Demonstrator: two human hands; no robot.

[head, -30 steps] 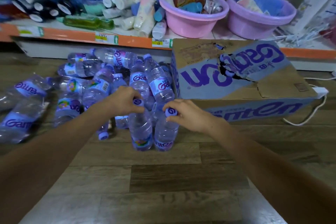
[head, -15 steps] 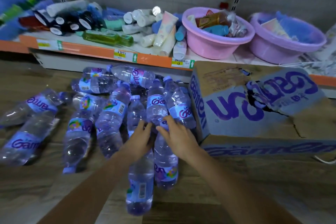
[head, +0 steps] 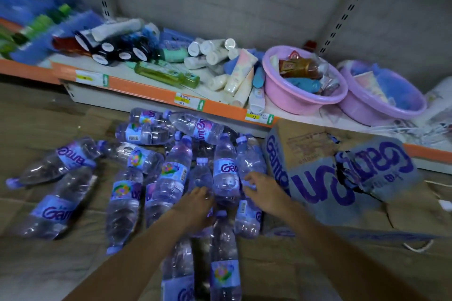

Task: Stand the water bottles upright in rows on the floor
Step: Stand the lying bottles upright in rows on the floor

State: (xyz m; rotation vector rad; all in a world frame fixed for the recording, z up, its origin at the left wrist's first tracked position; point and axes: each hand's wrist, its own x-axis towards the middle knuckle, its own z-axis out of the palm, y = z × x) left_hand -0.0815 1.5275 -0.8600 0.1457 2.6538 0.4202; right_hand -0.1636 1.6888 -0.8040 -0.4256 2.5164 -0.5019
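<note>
Presently the water bottles (head: 171, 178) lie heaped on the floor (head: 61, 273) at twelve o'clock of both hands, beside the carton (head: 325, 178) at three o'clock. Left hand (head: 195, 207) and right hand (head: 265, 193) are spread, holding nothing; each should take one bottle by the neck and set it squarely beside the two upright bottles (head: 223, 264). Half a second earlier, the hands were close together; now apart.

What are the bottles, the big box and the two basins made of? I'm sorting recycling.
Water bottles: clear thin plastic, see-through with glossy glints, purple caps and printed film labels. Box: brown corrugated cardboard, matte, torn and creased. Basins and: opaque pink and lilac plastic, smooth with a soft sheen, moulded rims.
</note>
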